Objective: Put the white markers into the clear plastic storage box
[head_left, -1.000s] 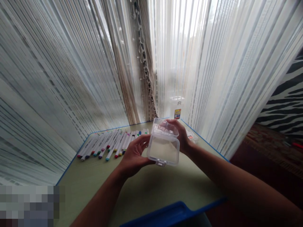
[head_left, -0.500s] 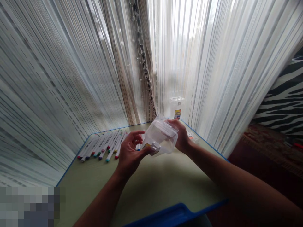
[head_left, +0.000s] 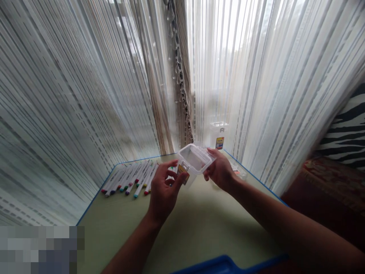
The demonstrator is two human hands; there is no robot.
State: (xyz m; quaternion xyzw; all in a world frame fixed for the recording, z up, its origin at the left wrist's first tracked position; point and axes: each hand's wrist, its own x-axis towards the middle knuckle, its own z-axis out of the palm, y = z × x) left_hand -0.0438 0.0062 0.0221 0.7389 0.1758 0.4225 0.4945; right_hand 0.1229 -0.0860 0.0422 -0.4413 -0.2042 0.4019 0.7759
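Note:
Above the table I hold a clear plastic box [head_left: 195, 177] tilted between both hands. It has a white latch and a yellow-and-dark label on its near left side, and a pale rim round its top. Whether its lid is raised I cannot tell. My left hand [head_left: 167, 186] grips the labelled side, thumb on the label just below the latch. My right hand [head_left: 221, 167] is closed on the top right edge, fingers partly hidden behind the clear plastic. Left of my left hand lies a row of white markers [head_left: 131, 178] with coloured caps.
A similar clear box [head_left: 219, 135] with a label stands at the table's far corner. Another clear plastic item [head_left: 238, 172] lies behind my right wrist. The pale green table [head_left: 122, 224] has blue edges. Striped curtains [head_left: 85, 95] hang right behind it.
The box has turned in my hands, so its top rim and label show more plainly. My left thumb has slid down off the latch area. The view has shifted slightly left.

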